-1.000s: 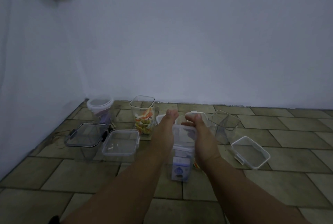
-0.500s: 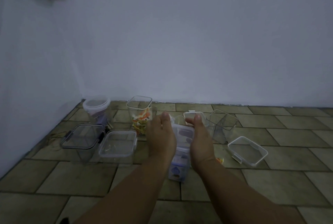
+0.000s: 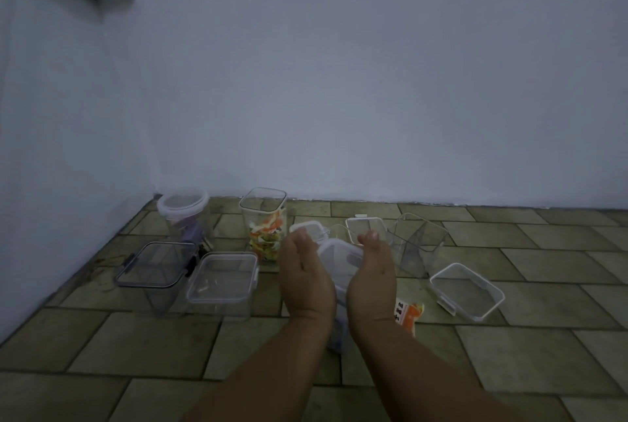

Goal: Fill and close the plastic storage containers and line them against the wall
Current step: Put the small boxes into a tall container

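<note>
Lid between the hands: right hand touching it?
Touching. Head view: right hand clasps the lid at its right edge, no gap; left hand holds the other edge.

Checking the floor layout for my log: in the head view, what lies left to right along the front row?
Dark-lidded box → clear-lidded box → gripped lidded container → orange packet → open shallow container.

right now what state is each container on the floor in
round tub, lid on
tall container, open, part filled
dark-lidded box, lid on
clear box, lid on
middle container, lid on, held by left hand and right hand
tilted container, open, empty
shallow tray, open, empty
</note>
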